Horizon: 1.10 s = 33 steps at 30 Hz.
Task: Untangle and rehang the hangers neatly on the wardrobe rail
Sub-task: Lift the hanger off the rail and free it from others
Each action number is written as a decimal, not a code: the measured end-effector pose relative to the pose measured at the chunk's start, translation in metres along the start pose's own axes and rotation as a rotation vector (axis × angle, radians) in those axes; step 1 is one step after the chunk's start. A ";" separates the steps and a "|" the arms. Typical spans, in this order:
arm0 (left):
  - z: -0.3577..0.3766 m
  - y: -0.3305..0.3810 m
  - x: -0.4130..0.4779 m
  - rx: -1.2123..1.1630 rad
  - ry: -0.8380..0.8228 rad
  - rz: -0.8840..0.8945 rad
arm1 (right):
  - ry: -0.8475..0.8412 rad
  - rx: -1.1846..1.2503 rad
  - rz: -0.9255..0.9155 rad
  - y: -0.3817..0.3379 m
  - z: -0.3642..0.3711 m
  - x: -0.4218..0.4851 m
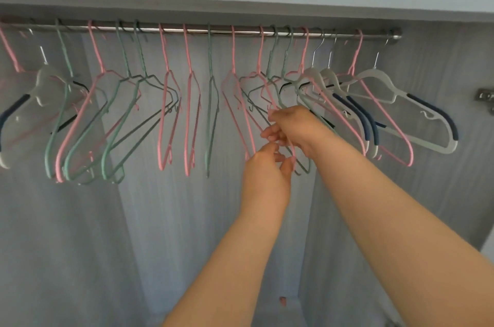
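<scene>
Grey wardrobe interior; rail [187,30] is running across 12 o'clock. Toward 1 o'clock, left hand [267,169] and right hand [296,126] are both pinching a pink hanger [268,91], fingers curled.

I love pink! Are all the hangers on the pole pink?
No, besides the pink hangers, the rail also carries green hangers and white hangers with dark blue pads.

head view, looking forward and up, close to wardrobe rail [213,31]
</scene>
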<state>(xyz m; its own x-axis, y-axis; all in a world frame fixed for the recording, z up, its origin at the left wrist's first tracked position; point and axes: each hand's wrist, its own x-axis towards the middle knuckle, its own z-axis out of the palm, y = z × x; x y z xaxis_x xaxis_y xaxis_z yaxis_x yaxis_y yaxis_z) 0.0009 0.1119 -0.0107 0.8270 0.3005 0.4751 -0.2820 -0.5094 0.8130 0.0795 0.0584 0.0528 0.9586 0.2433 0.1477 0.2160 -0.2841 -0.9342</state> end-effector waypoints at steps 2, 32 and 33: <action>0.002 -0.004 -0.001 -0.104 0.021 -0.036 | -0.026 0.121 0.030 -0.001 -0.002 -0.003; -0.016 -0.008 -0.011 -0.225 -0.014 0.074 | 0.337 -0.181 -0.239 -0.013 0.004 -0.015; -0.016 -0.007 -0.013 -0.175 0.010 0.111 | 0.441 -0.344 -0.304 -0.010 -0.005 -0.016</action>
<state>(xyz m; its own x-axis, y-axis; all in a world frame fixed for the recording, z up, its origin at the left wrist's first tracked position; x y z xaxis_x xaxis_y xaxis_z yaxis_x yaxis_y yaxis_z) -0.0159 0.1250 -0.0174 0.7814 0.2590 0.5678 -0.4521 -0.3921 0.8011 0.0628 0.0525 0.0617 0.8155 -0.0239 0.5783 0.4675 -0.5617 -0.6826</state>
